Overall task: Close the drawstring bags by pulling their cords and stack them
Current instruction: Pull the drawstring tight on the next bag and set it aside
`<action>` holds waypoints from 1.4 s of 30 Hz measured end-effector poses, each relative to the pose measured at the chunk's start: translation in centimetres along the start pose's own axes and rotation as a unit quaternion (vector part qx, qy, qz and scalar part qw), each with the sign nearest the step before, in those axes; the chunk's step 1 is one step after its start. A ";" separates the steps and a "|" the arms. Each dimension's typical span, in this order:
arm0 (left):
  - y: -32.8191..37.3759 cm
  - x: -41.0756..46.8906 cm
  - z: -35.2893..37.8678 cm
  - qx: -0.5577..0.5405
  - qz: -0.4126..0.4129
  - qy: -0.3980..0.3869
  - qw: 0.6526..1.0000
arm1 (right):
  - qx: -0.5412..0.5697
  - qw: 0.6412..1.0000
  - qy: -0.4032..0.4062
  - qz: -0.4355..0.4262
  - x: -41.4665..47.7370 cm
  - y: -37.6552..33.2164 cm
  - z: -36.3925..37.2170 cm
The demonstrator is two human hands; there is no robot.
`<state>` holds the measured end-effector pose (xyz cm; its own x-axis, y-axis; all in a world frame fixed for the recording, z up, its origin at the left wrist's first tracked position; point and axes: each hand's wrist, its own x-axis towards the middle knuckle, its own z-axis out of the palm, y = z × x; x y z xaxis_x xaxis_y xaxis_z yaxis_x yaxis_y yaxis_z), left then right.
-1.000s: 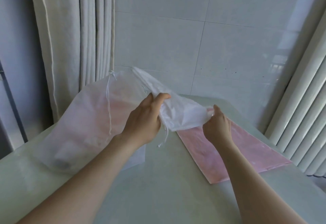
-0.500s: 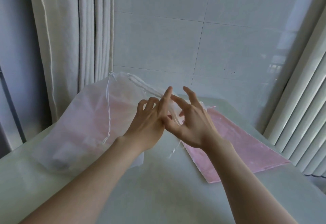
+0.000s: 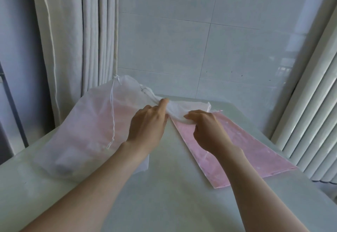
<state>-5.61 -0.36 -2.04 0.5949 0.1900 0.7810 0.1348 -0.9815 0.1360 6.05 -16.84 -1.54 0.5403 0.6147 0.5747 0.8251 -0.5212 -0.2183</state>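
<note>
Hands both grip the small white bag [image 3: 182, 110] lying crosswise over the far end of the pink bag [image 3: 246, 149], left hand [image 3: 147, 127] on its bunched end, right hand [image 3: 206, 131] pinching fabric just beside.

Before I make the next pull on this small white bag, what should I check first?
1. Left hand holds the small white bag: ok.
2. Right hand grips its other end: ok.
3. That bag's drawstring in either hand: cannot tell.
4. Its mouth drawn shut: cannot tell.
5. Pink bag lies flat on the table, ready as stack base: ok.
6. Large bag, its hanging cord apart from both hands: ok.
</note>
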 end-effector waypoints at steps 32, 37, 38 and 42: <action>0.6 0.7 0.3 -0.325 -0.400 0.017 0.857 | 0.290 0.900 -0.021 0.325 -3.9 4.4 -3.7; 0.1 0.9 -0.4 -0.359 -0.454 0.058 0.814 | 0.698 0.651 0.029 0.296 -3.7 3.7 -4.5; 0.1 0.9 -0.5 -0.370 -0.460 0.066 0.804 | 0.712 0.627 0.061 0.308 -3.7 3.5 -4.3; -0.1 1.3 -0.2 -0.509 -0.495 0.096 0.697 | 0.719 0.580 0.157 0.350 -3.5 4.6 -3.4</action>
<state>-5.01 -0.05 -0.86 0.4790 0.8764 0.0510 -0.2872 0.1016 0.9525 7.39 -23.44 -1.87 0.9553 0.2952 0.0144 -0.1713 0.5927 -0.7870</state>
